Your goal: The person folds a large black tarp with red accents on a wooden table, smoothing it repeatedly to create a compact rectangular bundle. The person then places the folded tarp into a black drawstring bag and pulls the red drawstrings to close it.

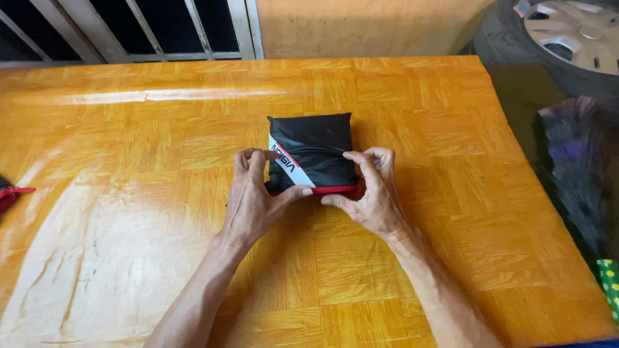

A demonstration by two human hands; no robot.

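Note:
A folded black fabric bundle with a white diagonal stripe and a red lower edge lies near the middle of the glossy orange wooden table. My left hand grips its near left corner, thumb under the red edge and fingers on top. My right hand pinches the near right corner the same way. Both forearms reach in from the bottom of the view.
A red and black item pokes in at the table's left edge. A car wheel with a silver hubcap stands beyond the far right corner. A dark feathery duster lies right of the table. A barred window is behind.

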